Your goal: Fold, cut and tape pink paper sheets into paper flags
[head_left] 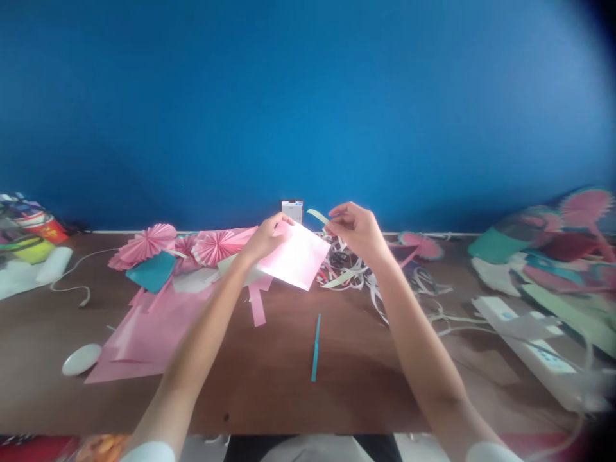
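My left hand (268, 236) is closed on the top edge of a pink paper sheet (298, 256), holding it up above the brown table (269, 385). My right hand (353, 230) pinches a small pale strip of paper (317, 217) just beside the sheet's upper right corner. Both arms reach forward from the near edge. Under the hands lies a tangle of white and pale paper strips (356, 276).
Pink paper fans (149, 244) and a teal paper piece (153, 271) lie at left, over large pink sheets (154, 333). A teal strip (316, 346) lies mid-table. A white oval object (81, 359) sits front left. Coloured paper piles (543, 269) and a white power strip (534, 350) crowd the right.
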Demonstrator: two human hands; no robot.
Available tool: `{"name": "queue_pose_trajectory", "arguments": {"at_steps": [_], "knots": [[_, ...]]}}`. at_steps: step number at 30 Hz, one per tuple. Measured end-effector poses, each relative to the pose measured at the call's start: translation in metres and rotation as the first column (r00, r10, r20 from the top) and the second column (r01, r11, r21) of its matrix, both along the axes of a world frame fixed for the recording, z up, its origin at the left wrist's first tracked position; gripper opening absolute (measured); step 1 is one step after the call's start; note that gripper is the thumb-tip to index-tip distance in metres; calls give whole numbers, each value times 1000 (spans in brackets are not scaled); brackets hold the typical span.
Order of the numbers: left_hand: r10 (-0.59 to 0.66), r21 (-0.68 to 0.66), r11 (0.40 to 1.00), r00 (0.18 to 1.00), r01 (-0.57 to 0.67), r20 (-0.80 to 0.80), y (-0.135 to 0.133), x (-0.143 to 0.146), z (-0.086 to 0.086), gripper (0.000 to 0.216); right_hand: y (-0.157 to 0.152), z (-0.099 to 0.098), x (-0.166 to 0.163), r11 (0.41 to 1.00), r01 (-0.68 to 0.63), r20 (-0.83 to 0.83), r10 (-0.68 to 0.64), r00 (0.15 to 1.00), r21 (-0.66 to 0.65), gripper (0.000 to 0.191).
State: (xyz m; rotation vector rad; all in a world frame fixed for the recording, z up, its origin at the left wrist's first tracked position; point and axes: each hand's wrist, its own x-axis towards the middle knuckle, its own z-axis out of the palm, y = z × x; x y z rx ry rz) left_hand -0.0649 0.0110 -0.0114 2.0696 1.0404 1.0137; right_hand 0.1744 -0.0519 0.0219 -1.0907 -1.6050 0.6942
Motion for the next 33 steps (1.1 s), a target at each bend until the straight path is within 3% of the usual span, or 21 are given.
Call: {"name": "queue_pose_trajectory", "arguments": {"at_steps": [3, 6, 12, 18, 25, 30, 33], "knots": [[-38, -12, 999, 999, 38, -6, -5, 6, 4, 32, 1, -3, -3, 997, -83, 6, 83, 997, -1, 37], [-67, -91, 993, 993, 75, 92, -10, 11, 7, 34, 0, -5, -5, 989, -149, 13, 149, 989, -6, 34], [92, -203, 978, 978, -53, 190, -12, 14, 5, 61, -2, -5, -9, 970, -237, 44, 240, 970, -51, 33], [55, -133, 991, 973, -25, 224, -11, 15, 4, 51, 1, -10, -9, 961, -263, 107, 271, 957, -85, 30], [61, -2, 998, 978, -62, 197, -11, 13, 6, 40, 3, -9, -6, 956, -255, 197, 281, 939, -147, 40], [56, -8, 998, 986, -55, 155, -15, 19, 4, 44, 5, -15, -21, 932, -256, 21, 270, 963, -255, 26], [36, 17, 999, 991, -38, 127, -20, 23, 5, 44, 5, -21, -33, 939, -207, -60, 198, 978, -275, 33]]}}
